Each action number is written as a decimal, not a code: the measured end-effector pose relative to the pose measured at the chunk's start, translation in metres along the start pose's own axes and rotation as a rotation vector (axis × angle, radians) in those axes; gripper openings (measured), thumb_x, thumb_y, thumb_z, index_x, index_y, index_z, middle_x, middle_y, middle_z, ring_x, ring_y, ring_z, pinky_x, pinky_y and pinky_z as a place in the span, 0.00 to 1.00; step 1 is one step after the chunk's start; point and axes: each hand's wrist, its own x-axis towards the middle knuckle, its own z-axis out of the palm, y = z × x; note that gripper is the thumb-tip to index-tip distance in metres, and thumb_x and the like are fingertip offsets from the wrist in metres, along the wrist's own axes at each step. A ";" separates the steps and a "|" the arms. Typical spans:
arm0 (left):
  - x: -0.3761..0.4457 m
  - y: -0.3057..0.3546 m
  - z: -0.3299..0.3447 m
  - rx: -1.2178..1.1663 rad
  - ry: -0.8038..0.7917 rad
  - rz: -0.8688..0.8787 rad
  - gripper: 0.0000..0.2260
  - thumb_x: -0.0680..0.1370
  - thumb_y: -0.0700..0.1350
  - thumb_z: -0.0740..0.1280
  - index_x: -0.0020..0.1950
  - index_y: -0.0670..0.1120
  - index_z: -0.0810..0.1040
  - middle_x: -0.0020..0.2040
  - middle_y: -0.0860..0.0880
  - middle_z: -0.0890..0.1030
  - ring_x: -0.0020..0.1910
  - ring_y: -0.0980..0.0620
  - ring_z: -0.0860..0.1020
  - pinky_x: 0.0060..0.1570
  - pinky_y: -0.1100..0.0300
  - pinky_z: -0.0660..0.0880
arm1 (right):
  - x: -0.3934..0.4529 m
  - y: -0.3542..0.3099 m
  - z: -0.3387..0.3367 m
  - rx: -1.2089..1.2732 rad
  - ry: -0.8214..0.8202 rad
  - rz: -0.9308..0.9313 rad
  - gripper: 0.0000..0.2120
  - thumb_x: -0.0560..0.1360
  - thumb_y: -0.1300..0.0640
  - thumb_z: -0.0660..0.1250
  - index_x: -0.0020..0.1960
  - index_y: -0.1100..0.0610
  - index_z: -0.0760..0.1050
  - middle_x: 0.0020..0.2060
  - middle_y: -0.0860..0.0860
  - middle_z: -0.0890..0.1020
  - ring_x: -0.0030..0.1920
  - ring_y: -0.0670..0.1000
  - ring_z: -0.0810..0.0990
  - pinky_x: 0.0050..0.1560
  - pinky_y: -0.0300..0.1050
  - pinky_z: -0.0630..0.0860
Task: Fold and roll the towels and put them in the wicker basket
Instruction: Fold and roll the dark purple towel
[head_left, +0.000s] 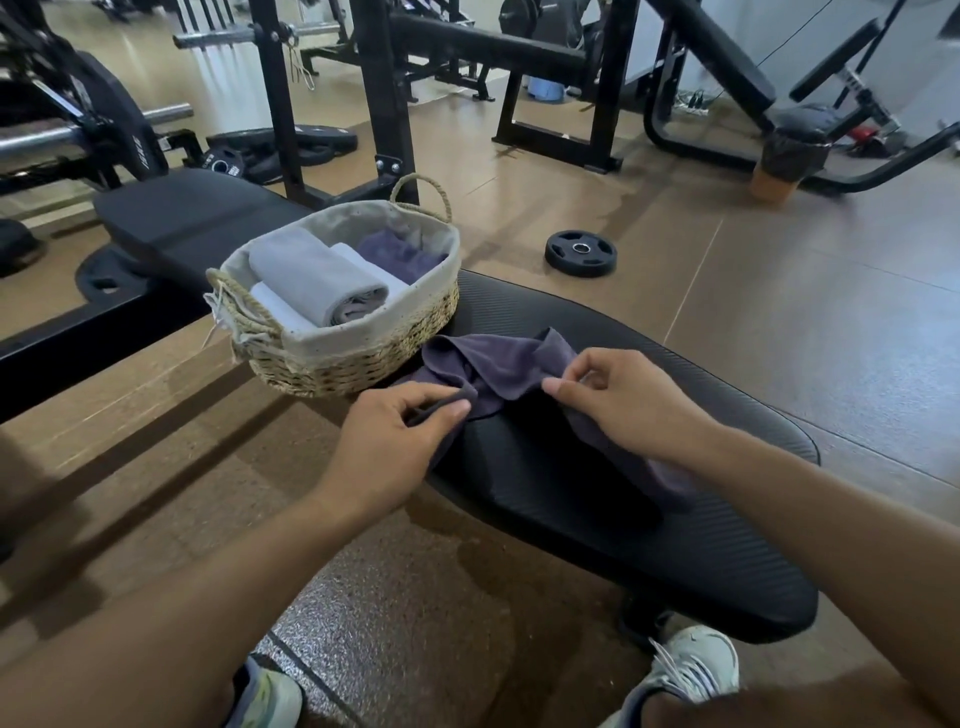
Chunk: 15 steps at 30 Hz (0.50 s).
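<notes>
The left hand (395, 431) pinches an edge of the dark purple terry towel (498, 369) between thumb and curled fingers; the right hand (623, 400) pinches another part of the same towel, thumb against forefinger, so both grips are pressed together on cloth and neither is spread. The towel lies crumpled on the black padded table (649, 519), bunched just beyond the two grips and trailing under the right hand toward the person; its far folds are touching or nearly touching the foot of the oval wicker basket with cloth lining and rope handles (358, 364), which stands on the same table just beyond and to the left of the left grip.

Inside the basket, well beyond both grips, lie a rolled light grey towel (317, 275), parts of rolled white towels (379, 267) under and beside it, and a purple towel (400, 254) at the far end, whose rolling I cannot judge; so several towels look done and stowed. The one in hand is not yet flattened, folded or rolled; I judge this the start of its fold, with folding, rolling and placing left. No other loose towel shows; a black weight plate (581, 253) lies on the floor far beyond the right grip.
</notes>
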 end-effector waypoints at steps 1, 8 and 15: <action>-0.002 0.000 0.003 -0.006 0.000 0.012 0.05 0.77 0.45 0.74 0.51 0.51 0.88 0.44 0.60 0.86 0.45 0.68 0.81 0.45 0.74 0.71 | -0.003 -0.006 0.006 0.105 -0.001 0.011 0.13 0.76 0.43 0.71 0.40 0.50 0.79 0.27 0.40 0.81 0.28 0.37 0.76 0.35 0.34 0.71; -0.016 0.005 0.022 -0.312 -0.020 -0.091 0.07 0.77 0.41 0.73 0.52 0.51 0.87 0.44 0.55 0.88 0.43 0.64 0.82 0.44 0.67 0.77 | -0.016 -0.034 0.025 0.690 -0.259 0.127 0.11 0.82 0.61 0.66 0.63 0.55 0.80 0.42 0.50 0.83 0.42 0.48 0.77 0.37 0.36 0.72; -0.014 -0.001 0.023 -0.515 0.004 -0.334 0.11 0.75 0.41 0.75 0.57 0.44 0.85 0.49 0.44 0.88 0.52 0.44 0.85 0.52 0.41 0.82 | -0.029 -0.044 0.025 0.560 -0.397 0.015 0.26 0.75 0.68 0.72 0.70 0.51 0.75 0.57 0.51 0.81 0.45 0.48 0.80 0.48 0.40 0.77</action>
